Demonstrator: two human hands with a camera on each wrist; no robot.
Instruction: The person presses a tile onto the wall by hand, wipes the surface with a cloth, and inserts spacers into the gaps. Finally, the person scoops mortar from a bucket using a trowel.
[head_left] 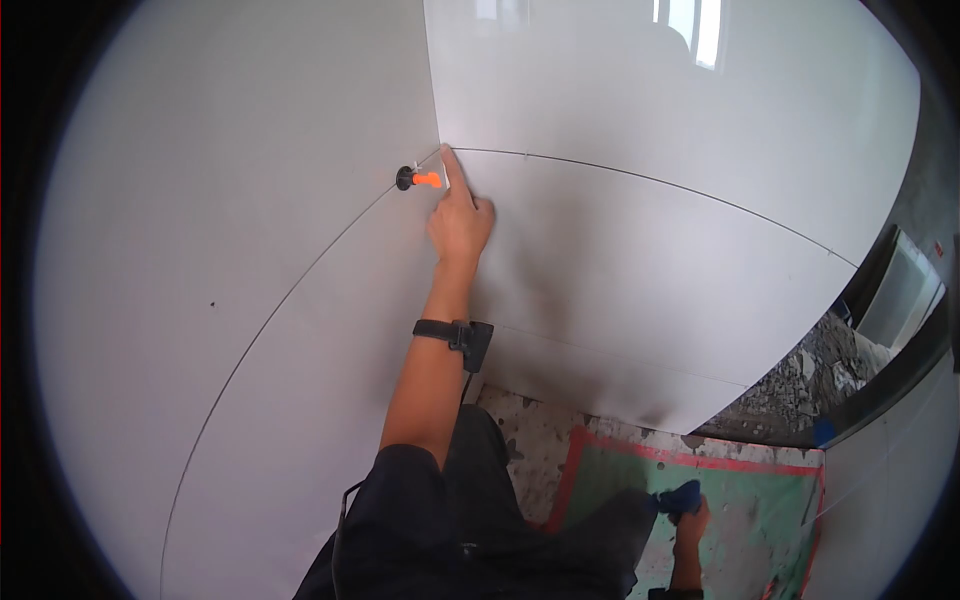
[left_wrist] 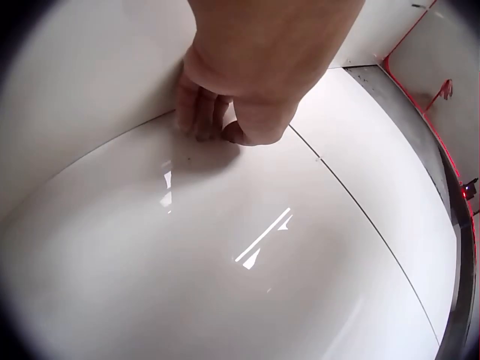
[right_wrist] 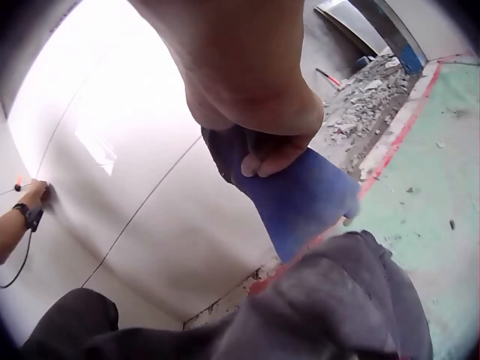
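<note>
My left hand [head_left: 461,222] reaches up to the inner corner of the tiled walls, its index finger stretched out to the joint [head_left: 640,172]. The fingertip touches the tile where the joints meet. Just left of it, an orange tile leveler [head_left: 428,180] with a black round base sticks out of the joint. In the left wrist view the left hand [left_wrist: 255,82] is close against glossy white tile [left_wrist: 180,262], partly hiding its own fingertips. Low down, my right hand [right_wrist: 259,127] grips a dark blue, cloth-like piece [right_wrist: 300,199], which hangs beside my knee.
Green floor sheeting [head_left: 735,500] edged with red tape lies below on the right. Rubble [head_left: 800,385] is heaped beyond the end of the tiled wall, near a leaning white panel [head_left: 900,295]. Thin white spacers [head_left: 527,155] stick out along the joint. My knees are close to the wall.
</note>
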